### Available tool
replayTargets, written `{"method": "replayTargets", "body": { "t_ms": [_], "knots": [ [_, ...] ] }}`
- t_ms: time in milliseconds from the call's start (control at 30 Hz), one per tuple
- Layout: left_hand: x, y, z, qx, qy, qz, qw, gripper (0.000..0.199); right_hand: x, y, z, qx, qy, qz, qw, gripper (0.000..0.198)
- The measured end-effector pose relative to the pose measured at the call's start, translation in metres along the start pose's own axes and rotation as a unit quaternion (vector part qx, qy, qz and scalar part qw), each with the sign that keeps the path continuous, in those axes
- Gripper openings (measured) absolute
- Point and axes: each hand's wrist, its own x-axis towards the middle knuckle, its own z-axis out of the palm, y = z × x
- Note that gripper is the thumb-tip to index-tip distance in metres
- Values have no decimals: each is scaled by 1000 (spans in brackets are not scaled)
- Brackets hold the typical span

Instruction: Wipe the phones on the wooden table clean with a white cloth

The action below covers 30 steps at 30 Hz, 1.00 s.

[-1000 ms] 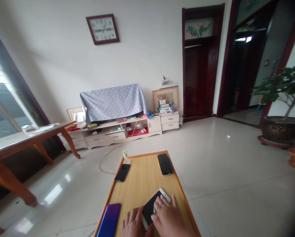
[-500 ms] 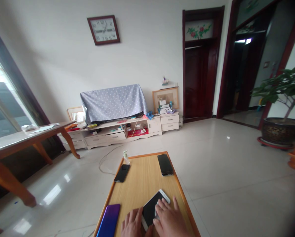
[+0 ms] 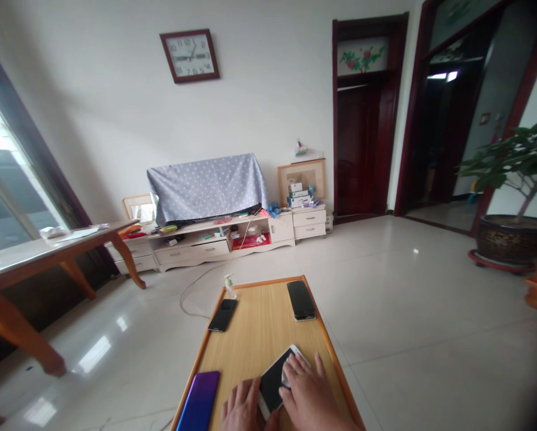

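A white-framed smartphone (image 3: 272,383) with a dark screen lies tilted on a small wooden table (image 3: 254,341). My left hand (image 3: 241,408) steadies its near left end, with fingers along one edge and the thumb at the lower corner. Over the screen's right part, my right hand (image 3: 305,386) presses a small white cloth (image 3: 285,378) against the glass. Most of that cloth is hidden beneath the fingers. Left of my left hand lies a purple-blue phone (image 3: 199,400), its glossy side up.
Toward the far end of the table are a dark phone (image 3: 223,315), another black phone (image 3: 301,300) and a clear pump bottle (image 3: 230,287). Beyond stands a low white cabinet (image 3: 196,254). A larger table (image 3: 93,233) is at left, a potted plant (image 3: 513,239) at right.
My right hand has slid slightly up the screen toward the phone's far end, the cloth moving with it. My left hand and the phone stay about where they were.
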Motion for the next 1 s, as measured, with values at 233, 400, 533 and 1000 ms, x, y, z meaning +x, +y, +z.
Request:
{"method": "replayTargets", "body": {
  "t_ms": [233, 400, 533, 1000],
  "knots": [
    [-1, -2, 0, -6, 3, 5, 1000, 74, -10, -7, -14, -2, -47, 17, 999, 51],
    [0, -1, -1, 5, -7, 1, 1000, 75, -5, 2, -9, -6, 8, 9, 1000, 48],
    [0, -1, -2, 3, -14, 3, 1000, 74, -2, 3, -4, -18, 18, 16, 1000, 51],
    [-2, 0, -5, -7, -8, -5, 1000, 72, -5, -6, -4, -32, 15, 11, 999, 48]
  ]
}}
